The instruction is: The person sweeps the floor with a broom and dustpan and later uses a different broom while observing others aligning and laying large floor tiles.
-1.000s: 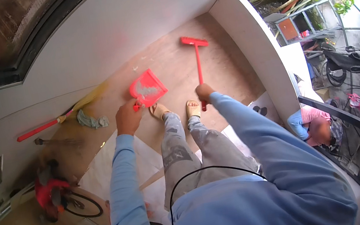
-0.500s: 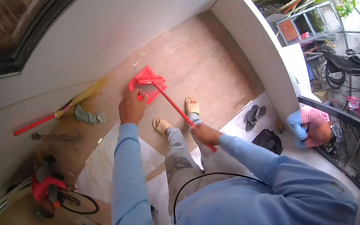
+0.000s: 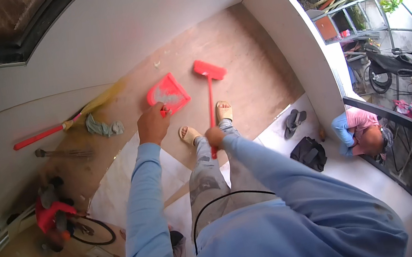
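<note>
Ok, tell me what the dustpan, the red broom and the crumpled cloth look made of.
Dustpan: likely smooth moulded plastic, judging by its even red colour and thin raised walls.
Red broom: probably plastic at the head; its slim, evenly red handle could be plastic or coated metal.
Crumpled cloth: matte woven or knitted fabric, by its soft folds; fibre unclear.
</note>
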`<action>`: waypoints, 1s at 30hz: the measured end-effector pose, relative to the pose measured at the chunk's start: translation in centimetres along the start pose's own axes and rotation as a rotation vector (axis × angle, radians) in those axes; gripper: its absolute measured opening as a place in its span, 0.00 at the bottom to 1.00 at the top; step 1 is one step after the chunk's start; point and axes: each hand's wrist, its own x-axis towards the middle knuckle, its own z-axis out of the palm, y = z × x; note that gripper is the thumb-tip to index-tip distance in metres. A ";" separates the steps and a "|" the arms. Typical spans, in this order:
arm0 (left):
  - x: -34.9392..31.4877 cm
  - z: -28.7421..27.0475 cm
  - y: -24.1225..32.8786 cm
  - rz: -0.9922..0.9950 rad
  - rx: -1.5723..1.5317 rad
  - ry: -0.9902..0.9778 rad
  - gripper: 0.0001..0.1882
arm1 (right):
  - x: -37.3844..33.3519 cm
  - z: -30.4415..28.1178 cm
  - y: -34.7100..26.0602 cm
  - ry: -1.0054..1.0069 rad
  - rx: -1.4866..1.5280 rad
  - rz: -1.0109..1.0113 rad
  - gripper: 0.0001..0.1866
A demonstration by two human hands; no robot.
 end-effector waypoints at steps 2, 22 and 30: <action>-6.7 -3.9 -8.1 -0.210 0.148 0.020 0.10 | -1.1 -9.3 -19.1 -0.092 0.006 -0.479 0.04; -13.9 -5.2 -14.0 -0.419 -0.045 0.126 0.11 | 4.8 -11.3 -17.9 -0.098 -0.047 -0.342 0.10; -15.4 -6.6 -15.6 -0.402 0.014 0.161 0.11 | -9.3 -6.7 -24.5 0.070 0.269 -0.464 0.07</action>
